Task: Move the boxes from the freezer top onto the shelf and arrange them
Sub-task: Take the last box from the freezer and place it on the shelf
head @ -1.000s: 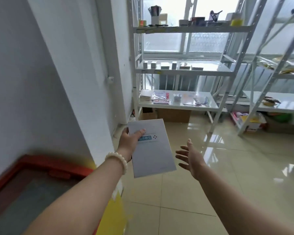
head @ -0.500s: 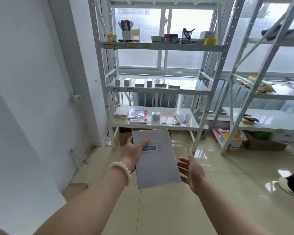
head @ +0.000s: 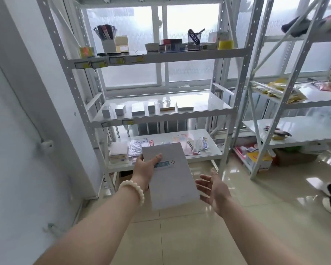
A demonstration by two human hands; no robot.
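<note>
- The flat box [head: 172, 175] looked like matt white card, smooth, with a small printed blue label on its face.
- The shelf rack [head: 161, 111] was white painted metal, its uprights punched with holes, and its boards shone glossily.
- The small boxes [head: 147, 109] on the middle board appeared to be plain white card.
- The floor [head: 199, 236] was pale glazed tile, mirror-bright.
- The bracelet [head: 135, 189] showed smooth, cream, rounded beads.
- The wall [head: 17, 131] was flat matt white paint.
</note>
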